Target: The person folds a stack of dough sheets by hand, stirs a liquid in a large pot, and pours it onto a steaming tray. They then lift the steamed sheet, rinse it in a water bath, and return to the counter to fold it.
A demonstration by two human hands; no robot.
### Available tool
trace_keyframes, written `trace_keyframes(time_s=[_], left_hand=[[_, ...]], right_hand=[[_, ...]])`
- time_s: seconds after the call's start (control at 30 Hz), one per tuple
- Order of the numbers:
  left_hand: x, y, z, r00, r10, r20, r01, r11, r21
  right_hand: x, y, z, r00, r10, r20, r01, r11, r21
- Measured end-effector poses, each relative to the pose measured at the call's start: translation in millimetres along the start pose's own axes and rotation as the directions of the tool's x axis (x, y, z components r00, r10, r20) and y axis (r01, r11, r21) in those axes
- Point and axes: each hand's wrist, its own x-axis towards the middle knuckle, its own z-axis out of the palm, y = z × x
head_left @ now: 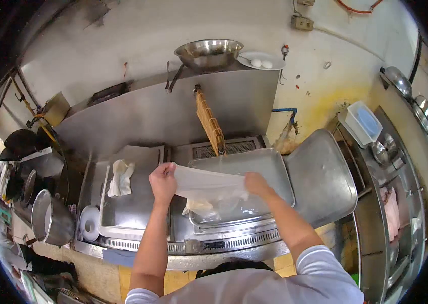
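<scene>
A thin white sheet (206,183) is stretched between my two hands above a metal tray (282,178). My left hand (164,181) grips its left corner, fingers closed. At the right end my right hand (256,183) is closed on it too. Below the sheet, a pale yellowish piece (199,206) lies at the tray's left side, and the tray looks wet. Above the tray hangs a rolled bamboo mat (209,119) on a pipe. In the left tray (135,210) rests a crumpled white cloth (121,178).
A large empty tray (320,177) leans at the right. A steel bowl (209,54) and a plate with two white eggs (262,62) stand on the ledge. At the left are a big metal bowl (52,218) and a person (16,253).
</scene>
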Motion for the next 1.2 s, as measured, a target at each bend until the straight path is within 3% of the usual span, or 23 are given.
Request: trace_keyframes(time_s=[0.07, 0.1, 0.13, 0.2, 0.3, 0.33, 0.37, 0.43, 0.5, 0.6, 0.63, 0.73, 0.8, 0.87, 0.93, 1.03, 1.1, 1.2], left_hand=[[-16.6, -17.1, 18.3, 0.997, 0.073, 0.032, -0.072, 0.996, -0.046], [-25.5, -26.2, 35.2, 0.993, 0.113, 0.046, -0.109, 0.991, -0.072], [-34.0, -31.4, 53.1, 0.987, 0.114, 0.115, -0.116, 0.993, 0.013], [-46.8, 4.5, 69.7, 0.941, 0.268, 0.207, -0.294, 0.949, 0.110], [-31.6, 12.5, 57.5, 0.956, 0.287, 0.064, -0.274, 0.948, -0.160], [-20.8, 16.5, 37.2, 0.983, 0.182, 0.000, -0.179, 0.964, -0.196], [-10.0, 10.9, 18.7, 0.995, 0.093, -0.038, -0.101, 0.932, -0.348], [-3.3, -8.4, -10.6, 0.997, -0.044, -0.057, 0.027, 0.966, -0.259], [-8.9, -58.4, -13.9, 0.973, -0.207, -0.106, 0.178, 0.957, -0.229], [-20.5, -132.9, -6.2, 0.914, -0.374, -0.160, 0.358, 0.926, -0.120], [-26.9, -150.1, -2.7, 0.890, -0.420, -0.177, 0.415, 0.907, -0.069], [-41.2, -164.8, 14.6, 0.954, -0.287, 0.083, 0.263, 0.938, 0.226], [-46.6, -157.0, 57.8, 0.981, -0.106, 0.165, 0.104, 0.994, 0.020], [-44.8, -109.1, 88.9, 0.925, 0.064, 0.375, -0.097, 0.993, 0.071], [-49.2, -69.6, 114.6, 0.860, 0.158, 0.485, -0.029, 0.964, -0.263], [-40.2, -6.3, 99.9, 0.698, 0.042, 0.714, 0.053, 0.993, -0.110], [-39.0, 27.3, 83.3, 0.791, 0.203, 0.578, -0.157, 0.979, -0.130], [-38.6, 78.3, 63.6, 0.839, 0.381, 0.389, -0.383, 0.921, -0.077]], right_hand=[[-7.9, -8.1, -40.1, 0.973, 0.185, 0.142, -0.177, 0.982, -0.067], [-6.0, -20.4, -42.0, 0.996, 0.085, 0.022, -0.088, 0.984, 0.153], [0.1, -42.1, -40.6, 0.993, 0.011, -0.116, 0.031, 0.935, 0.352], [10.5, -107.6, -38.2, 0.955, -0.081, -0.286, 0.245, 0.759, 0.604], [4.4, -123.0, -38.2, 0.998, 0.044, -0.035, -0.013, 0.788, 0.616], [1.0, -100.1, -26.2, 0.996, 0.055, -0.069, -0.016, 0.884, 0.466], [-2.9, -63.2, -12.5, 0.993, 0.056, -0.103, -0.023, 0.953, 0.301], [-6.2, -15.0, -15.1, 0.989, 0.025, -0.145, 0.017, 0.958, 0.285], [-10.0, 9.7, -34.0, 0.993, 0.101, -0.058, -0.094, 0.989, 0.118], [-12.0, 47.3, -42.9, 0.982, 0.140, -0.123, -0.106, 0.962, 0.250], [-11.8, 46.2, -47.2, 0.979, 0.186, -0.078, -0.144, 0.916, 0.374], [-14.1, 15.6, -76.2, 0.972, 0.231, 0.053, -0.208, 0.727, 0.654], [-12.9, -31.5, -101.3, 0.980, 0.173, 0.102, -0.189, 0.624, 0.758], [-6.3, -62.4, -111.4, 0.971, 0.121, 0.206, -0.237, 0.610, 0.757], [0.2, -76.9, -113.6, 0.966, 0.040, 0.255, -0.235, 0.545, 0.805], [-4.3, -87.6, -110.0, 0.981, -0.046, 0.187, -0.161, 0.332, 0.929], [-11.8, -97.1, -116.6, 0.997, -0.003, 0.076, -0.074, 0.181, 0.981], [-18.5, -113.3, -132.8, 0.995, -0.090, -0.047, 0.064, 0.197, 0.978]])
